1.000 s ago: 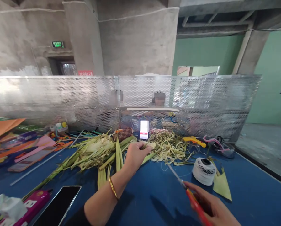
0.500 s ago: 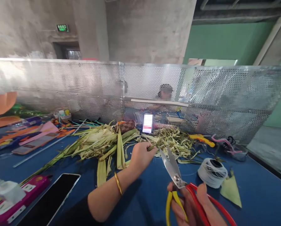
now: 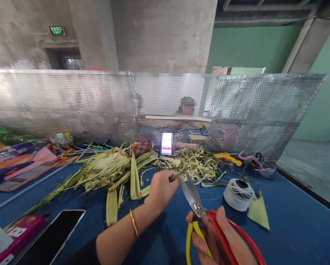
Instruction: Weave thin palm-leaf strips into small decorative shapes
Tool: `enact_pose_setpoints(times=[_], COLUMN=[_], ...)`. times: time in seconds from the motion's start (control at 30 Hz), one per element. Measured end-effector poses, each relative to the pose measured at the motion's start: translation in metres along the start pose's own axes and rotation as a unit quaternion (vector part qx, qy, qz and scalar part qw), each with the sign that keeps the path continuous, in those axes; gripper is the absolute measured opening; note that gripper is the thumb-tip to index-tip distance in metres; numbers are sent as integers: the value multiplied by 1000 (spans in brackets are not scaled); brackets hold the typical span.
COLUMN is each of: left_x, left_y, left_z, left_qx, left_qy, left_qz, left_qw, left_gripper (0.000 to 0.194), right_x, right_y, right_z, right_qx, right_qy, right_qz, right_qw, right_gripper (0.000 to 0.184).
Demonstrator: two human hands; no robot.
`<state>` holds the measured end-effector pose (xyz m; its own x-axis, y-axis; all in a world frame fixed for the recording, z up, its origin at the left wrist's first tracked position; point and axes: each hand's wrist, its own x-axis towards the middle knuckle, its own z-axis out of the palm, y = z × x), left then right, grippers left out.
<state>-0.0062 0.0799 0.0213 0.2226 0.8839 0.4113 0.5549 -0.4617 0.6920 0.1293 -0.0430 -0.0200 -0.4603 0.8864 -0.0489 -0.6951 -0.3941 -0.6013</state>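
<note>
Head view: left hand (image 3: 163, 187) pinched a narrow leaf strip (image 3: 174, 177); right hand (image 3: 214, 235) held red-handled scissors (image 3: 197, 209), blades parted beside it, cut apparently not made, plus yellow-handled tool (image 3: 189, 241). Leaf shreds (image 3: 199, 165) beyond grip looked done; long leaves (image 3: 106, 169) leftward seemed left.

Our left hand (image 3: 163, 187) pinches a bit of leaf (image 3: 174, 177). Our right hand (image 3: 212, 235) holds scissors (image 3: 192, 198), blades apart, just beside it. White string (image 3: 238, 197) and a heap of scraps (image 3: 199, 165) lie on the blue table (image 3: 292, 221).

The right hand (image 3: 235, 239) has turned the scissors (image 3: 197, 207), their blades now spread near the left hand (image 3: 161, 187).
</note>
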Motion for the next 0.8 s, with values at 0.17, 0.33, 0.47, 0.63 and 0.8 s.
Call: enact_pose_setpoints(times=[0.17,0.33,0.47,0.63,0.8], left_x=[-2,-6,-9,-7,2], left_y=[4,6,6,7,2], left_z=[1,5,7,5,-2], left_qx=[-6,-8,-6,0,23], left_qy=[1,-13,-22,-24,-51], left_qz=[-10,-9,-6,-13,-32], left_qw=[1000,1000,1000,1000,998], left_gripper=[20,20,21,29,33], right_x=[0,2,3,-1,-2], right_y=[2,-1,-5,-7,-14], right_z=[-1,-3,-5,-1,-1], right_qx=[-5,-3,-15,-61,-208], right_qy=[-5,-25,-28,41,195], right_qz=[-3,-1,10,-18,-134], right_qw=[1000,1000,999,997,949], right_gripper=[59,58,59,58,58])
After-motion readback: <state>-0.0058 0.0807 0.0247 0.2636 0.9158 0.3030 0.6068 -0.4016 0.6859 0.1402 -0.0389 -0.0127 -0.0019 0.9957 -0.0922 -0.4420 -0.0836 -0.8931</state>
